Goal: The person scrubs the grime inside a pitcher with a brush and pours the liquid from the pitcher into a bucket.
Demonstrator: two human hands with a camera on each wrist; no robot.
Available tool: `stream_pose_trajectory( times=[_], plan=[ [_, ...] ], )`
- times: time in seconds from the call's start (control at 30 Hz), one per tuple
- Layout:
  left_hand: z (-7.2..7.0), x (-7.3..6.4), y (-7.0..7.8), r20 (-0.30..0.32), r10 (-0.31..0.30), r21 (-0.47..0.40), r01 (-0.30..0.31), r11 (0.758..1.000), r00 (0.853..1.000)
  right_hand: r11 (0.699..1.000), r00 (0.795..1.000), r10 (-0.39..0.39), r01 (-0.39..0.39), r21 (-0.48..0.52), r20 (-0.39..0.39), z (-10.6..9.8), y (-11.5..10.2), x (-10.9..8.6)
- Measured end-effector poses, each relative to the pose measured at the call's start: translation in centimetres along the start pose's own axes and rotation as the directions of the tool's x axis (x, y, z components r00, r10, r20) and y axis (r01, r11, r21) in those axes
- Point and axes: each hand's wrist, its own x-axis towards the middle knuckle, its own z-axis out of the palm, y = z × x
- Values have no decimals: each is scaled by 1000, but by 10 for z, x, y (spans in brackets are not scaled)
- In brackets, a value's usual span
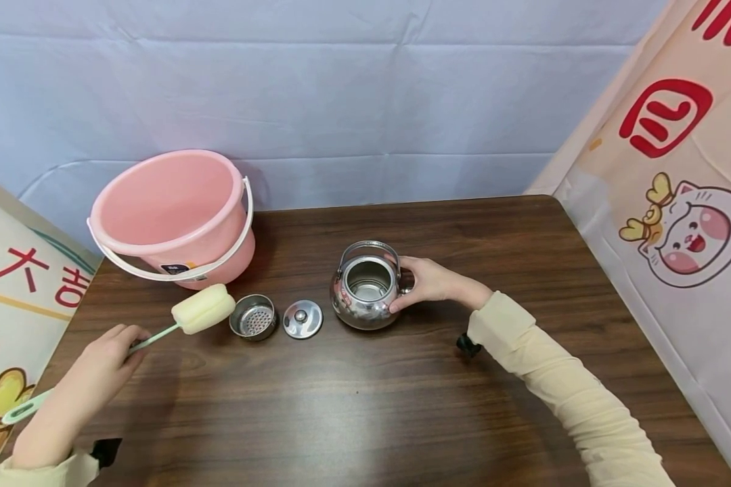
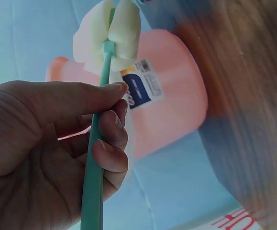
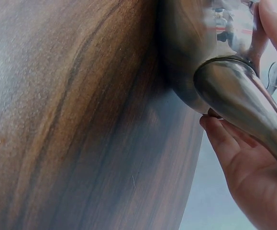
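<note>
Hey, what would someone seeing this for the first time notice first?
Probably the big pink bucket at the back left of the dark wood-grain table. Next, the green-handled sponge brush in the left hand, in front of the bucket, then the shiny metal teapot near the middle, open-topped, held by the right hand.
</note>
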Motion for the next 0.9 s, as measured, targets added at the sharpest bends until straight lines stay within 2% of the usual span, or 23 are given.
stream_pose_trajectory(
  times=[0.33,0.73,0.9],
  plan=[
    [-4,18,14,-52,101,0,-102,995,993,1000,1000,-2,2,-8,-8,1,0,0],
    [-10,41,35,-28,137,-12,-137,991,990,1000,1000,1,-1,-22,-17,1,1,2],
    [-10,49,42,-46,175,0,-175,985,984,1000,1000,-12,12,-28,-18,1,1,2]
  ],
)
